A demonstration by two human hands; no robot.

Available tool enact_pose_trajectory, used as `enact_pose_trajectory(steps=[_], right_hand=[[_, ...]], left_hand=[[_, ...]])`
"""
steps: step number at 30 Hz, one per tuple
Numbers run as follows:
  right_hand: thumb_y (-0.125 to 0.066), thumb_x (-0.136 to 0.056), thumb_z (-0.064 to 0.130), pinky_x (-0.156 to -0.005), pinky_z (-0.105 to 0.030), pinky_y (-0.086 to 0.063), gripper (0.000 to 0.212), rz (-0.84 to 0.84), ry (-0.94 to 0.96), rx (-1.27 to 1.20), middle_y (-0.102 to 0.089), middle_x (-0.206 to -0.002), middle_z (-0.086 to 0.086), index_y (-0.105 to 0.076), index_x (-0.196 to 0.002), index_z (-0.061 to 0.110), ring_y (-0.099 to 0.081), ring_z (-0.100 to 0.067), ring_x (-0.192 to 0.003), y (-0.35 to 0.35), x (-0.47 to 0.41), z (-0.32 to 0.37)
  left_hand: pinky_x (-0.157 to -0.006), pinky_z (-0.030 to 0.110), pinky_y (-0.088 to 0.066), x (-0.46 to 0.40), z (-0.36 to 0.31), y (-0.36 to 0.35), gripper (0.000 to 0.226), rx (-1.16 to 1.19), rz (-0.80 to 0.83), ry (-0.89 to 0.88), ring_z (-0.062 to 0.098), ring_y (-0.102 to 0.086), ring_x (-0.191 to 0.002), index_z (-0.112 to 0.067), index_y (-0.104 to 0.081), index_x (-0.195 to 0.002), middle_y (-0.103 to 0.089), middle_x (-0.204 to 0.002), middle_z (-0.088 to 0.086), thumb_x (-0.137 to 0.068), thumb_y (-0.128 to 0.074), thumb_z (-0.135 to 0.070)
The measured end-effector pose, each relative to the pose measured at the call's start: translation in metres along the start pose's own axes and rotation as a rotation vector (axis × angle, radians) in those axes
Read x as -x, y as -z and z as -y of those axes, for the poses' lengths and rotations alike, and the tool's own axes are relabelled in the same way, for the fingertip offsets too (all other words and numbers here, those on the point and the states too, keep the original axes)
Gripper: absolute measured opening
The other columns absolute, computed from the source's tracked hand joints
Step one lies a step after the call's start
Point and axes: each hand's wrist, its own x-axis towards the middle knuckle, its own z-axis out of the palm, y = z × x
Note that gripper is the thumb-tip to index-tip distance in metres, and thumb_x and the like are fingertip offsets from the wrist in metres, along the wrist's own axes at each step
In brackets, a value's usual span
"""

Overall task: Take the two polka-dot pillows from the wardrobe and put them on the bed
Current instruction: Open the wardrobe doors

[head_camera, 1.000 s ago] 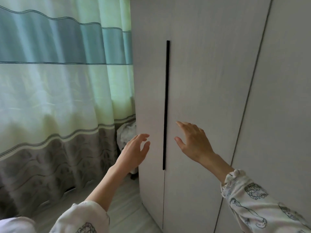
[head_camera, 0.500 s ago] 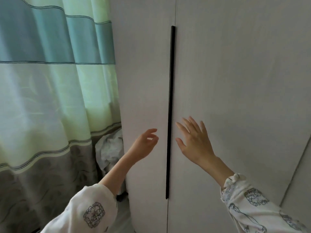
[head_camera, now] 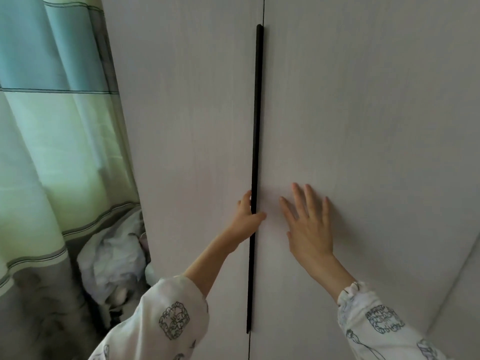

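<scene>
I see the pale wood-grain wardrobe point(head_camera: 337, 113) filling most of the head view, both doors shut. A long black handle strip point(head_camera: 255, 152) runs vertically along the seam between the left door point(head_camera: 187, 126) and the right door point(head_camera: 363, 100). My left hand point(head_camera: 246, 219) is at that strip, low on its length: the fingers disappear behind its left edge and the thumb crosses over its front, so I read it as gripping the handle. My right hand point(head_camera: 309, 229) lies flat on the right door just beside the strip, fingers straight and spread, palm against the panel, holding nothing. The two hands are near each other with the handle between them. Both sleeves point(head_camera: 171, 318) are white with a dark printed motif. The polka-dot pillows are hidden; I see no sign of them with the doors closed. To the left hangs a striped green, teal and grey curtain point(head_camera: 52, 126), and a crumpled white bundle point(head_camera: 111, 263) sits low between the curtain and the wardrobe's side.
</scene>
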Motion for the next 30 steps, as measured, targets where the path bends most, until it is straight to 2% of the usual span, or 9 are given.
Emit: enact_pose_trajectory(steps=[2, 7, 12, 15, 18, 20, 22, 26, 30], right_hand=[[-0.054, -0.087, 0.026, -0.110, -0.057, 0.008, 0.083, 0.013, -0.001, 0.035, 0.036, -0.145, -0.009, 0.002, -0.148, 0.025, 0.022, -0.034, -0.139, 0.000, -0.001, 0.000], [-0.055, -0.084, 0.017, -0.111, -0.056, 0.007, 0.082, 0.020, -0.024, 0.048, 0.023, -0.153, -0.008, -0.005, -0.149, 0.026, 0.017, -0.033, -0.141, 0.000, -0.002, 0.001], [-0.060, -0.081, 0.019, -0.111, -0.054, 0.005, 0.082, 0.044, -0.022, 0.014, 0.009, -0.158, -0.007, -0.013, -0.148, 0.026, 0.011, -0.032, -0.143, 0.007, -0.001, 0.001], [-0.061, -0.082, 0.025, -0.112, -0.055, 0.001, 0.075, 0.102, -0.041, -0.071, 0.008, -0.158, -0.006, -0.023, -0.146, 0.025, 0.011, -0.029, -0.143, 0.019, 0.002, 0.004], [-0.053, -0.090, 0.031, -0.111, -0.058, -0.004, 0.053, 0.261, -0.120, -0.358, -0.007, -0.158, -0.008, -0.038, -0.139, 0.021, -0.002, -0.028, -0.144, 0.043, -0.006, 0.018], [-0.044, -0.096, 0.027, -0.112, -0.044, -0.019, 0.045, 0.431, -0.191, -0.835, -0.032, -0.150, -0.010, -0.040, -0.140, 0.018, -0.027, -0.027, -0.138, 0.065, -0.006, 0.034], [-0.039, -0.099, 0.020, -0.105, -0.027, -0.028, 0.043, 0.515, -0.174, -1.250, -0.041, -0.145, -0.009, -0.036, -0.141, 0.016, -0.038, -0.022, -0.132, 0.084, 0.006, 0.053], [-0.036, -0.100, 0.020, -0.102, -0.026, -0.027, 0.043, 0.566, -0.083, -1.492, -0.043, -0.143, 0.002, -0.033, -0.143, 0.024, -0.036, -0.015, -0.133, 0.114, 0.037, 0.098], [-0.035, -0.099, 0.016, -0.106, -0.039, -0.028, 0.043, 0.637, -0.043, -1.621, -0.044, -0.143, 0.007, -0.039, -0.140, 0.032, -0.035, -0.016, -0.134, 0.137, 0.056, 0.126]], left_hand=[[-0.094, 0.030, -0.043, -0.004, 0.002, 0.001, 0.067, 0.055, -0.019, 0.009, 0.022, -0.041, -0.125, -0.022, -0.017, -0.146, -0.030, -0.144, 0.006, -0.087, -0.048, -0.011], [-0.065, 0.015, -0.041, 0.006, 0.006, 0.008, 0.054, 0.156, -0.001, -0.003, 0.005, -0.052, -0.095, -0.019, -0.034, -0.135, -0.045, -0.124, -0.002, -0.085, -0.044, -0.002], [-0.059, 0.013, -0.040, 0.031, 0.007, 0.017, 0.045, 0.185, -0.039, -0.022, 0.002, -0.052, -0.087, -0.022, -0.042, -0.123, -0.049, -0.106, -0.010, -0.084, -0.042, 0.001], [-0.061, 0.010, -0.045, 0.058, 0.015, 0.022, 0.043, 0.203, -0.103, -0.071, 0.007, -0.055, -0.089, -0.023, -0.045, -0.119, -0.052, -0.106, -0.005, -0.084, -0.042, 0.002], [-0.081, 0.028, -0.050, 0.083, 0.020, 0.033, 0.042, 0.278, -0.137, -0.088, 0.019, -0.059, -0.094, -0.022, -0.052, -0.116, -0.057, -0.103, 0.001, -0.084, -0.041, 0.002], [-0.080, 0.030, -0.051, 0.103, 0.021, 0.041, 0.042, 0.308, -0.149, -0.108, 0.014, -0.061, -0.088, -0.025, -0.055, -0.111, -0.058, -0.098, 0.000, -0.084, -0.039, 0.003], [-0.075, 0.026, -0.050, 0.122, 0.020, 0.049, 0.040, 0.313, -0.153, -0.133, 0.006, -0.063, -0.081, -0.030, -0.056, -0.106, -0.060, -0.094, -0.003, -0.083, -0.041, -0.001], [-0.074, 0.024, -0.046, 0.157, 0.021, 0.070, 0.044, 0.347, -0.166, -0.122, -0.003, -0.064, -0.079, -0.030, -0.057, -0.109, -0.062, -0.095, -0.007, -0.070, -0.043, -0.015], [-0.079, 0.028, -0.045, 0.185, 0.026, 0.092, 0.040, 0.343, -0.220, -0.100, 0.002, -0.062, -0.096, -0.030, -0.056, -0.114, -0.065, -0.105, -0.004, -0.088, -0.036, -0.006]])
